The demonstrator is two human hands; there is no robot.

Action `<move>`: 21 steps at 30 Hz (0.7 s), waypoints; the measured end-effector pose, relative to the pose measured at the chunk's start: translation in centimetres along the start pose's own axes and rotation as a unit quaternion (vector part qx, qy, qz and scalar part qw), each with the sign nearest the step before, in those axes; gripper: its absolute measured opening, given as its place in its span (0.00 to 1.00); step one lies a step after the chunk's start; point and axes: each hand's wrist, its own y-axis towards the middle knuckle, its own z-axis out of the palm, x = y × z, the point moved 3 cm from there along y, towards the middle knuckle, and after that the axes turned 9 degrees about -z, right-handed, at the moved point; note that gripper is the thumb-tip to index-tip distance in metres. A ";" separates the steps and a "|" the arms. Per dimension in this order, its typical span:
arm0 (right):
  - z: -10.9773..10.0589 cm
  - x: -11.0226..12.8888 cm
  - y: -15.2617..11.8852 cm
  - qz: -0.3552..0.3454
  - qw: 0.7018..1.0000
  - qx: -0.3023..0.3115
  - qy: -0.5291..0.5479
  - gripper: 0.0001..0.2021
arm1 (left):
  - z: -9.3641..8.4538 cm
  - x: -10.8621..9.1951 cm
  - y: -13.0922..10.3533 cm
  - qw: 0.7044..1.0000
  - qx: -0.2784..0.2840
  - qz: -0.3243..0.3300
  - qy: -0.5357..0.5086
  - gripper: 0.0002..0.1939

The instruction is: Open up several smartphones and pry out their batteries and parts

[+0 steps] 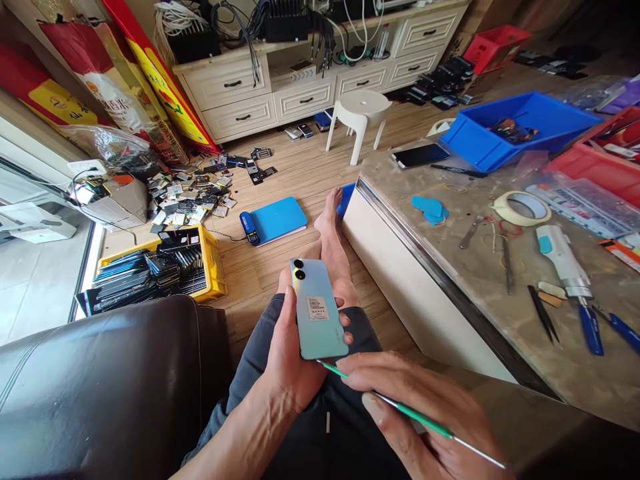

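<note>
A pale blue-green smartphone (pixel 327 330) lies back side up in my left hand (pixel 290 357), with two round black camera lenses at its top left and a white printed label in the middle. My left thumb runs along its left edge and the fingertips curl round its right edge. Between the thumb and fingers of my right hand (pixel 410 407) is a thin green-handled pry tool (pixel 425 420) with metal ends. Its front tip meets the phone's bottom edge; whether it has entered a seam, I cannot tell.
A yellow crate (pixel 214 267) of phone parts stands on the floor at left, near a heap of batteries (pixel 185 197). At right, the worktable (pixel 440 267) bears tweezers (pixel 543 313), masking tape (pixel 523 207) and a blue bin (pixel 480 147). A dark leather armrest (pixel 110 373) is close on the left.
</note>
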 end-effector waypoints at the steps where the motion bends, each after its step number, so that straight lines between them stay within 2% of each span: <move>1: 0.2 0.1 0.1 0.002 1.000 0.004 0.000 0.16 | -0.1 0.0 0.1 1.000 -0.010 0.003 0.003 0.41; 5: 0.8 -0.1 0.1 -0.010 0.999 0.032 0.012 0.18 | -0.7 0.0 0.3 0.999 -0.050 0.002 0.004 0.40; 11: 2.2 -1.0 -0.6 -0.055 0.996 0.060 -0.030 0.15 | -1.2 -0.1 0.4 0.992 -0.122 -0.004 0.008 0.40; 15: 3.8 -1.5 -1.4 -0.084 0.994 0.025 -0.072 0.14 | -1.0 -0.2 0.5 0.985 -0.170 0.014 0.004 0.37; 19: 5.0 -2.2 -2.6 -0.103 0.986 -0.050 -0.120 0.17 | -0.8 0.3 0.8 0.977 -0.210 0.011 0.020 0.37; 21: 5.4 -2.9 -3.1 -0.101 0.982 -0.081 -0.138 0.18 | -0.7 0.7 1.0 0.977 -0.213 0.017 0.009 0.36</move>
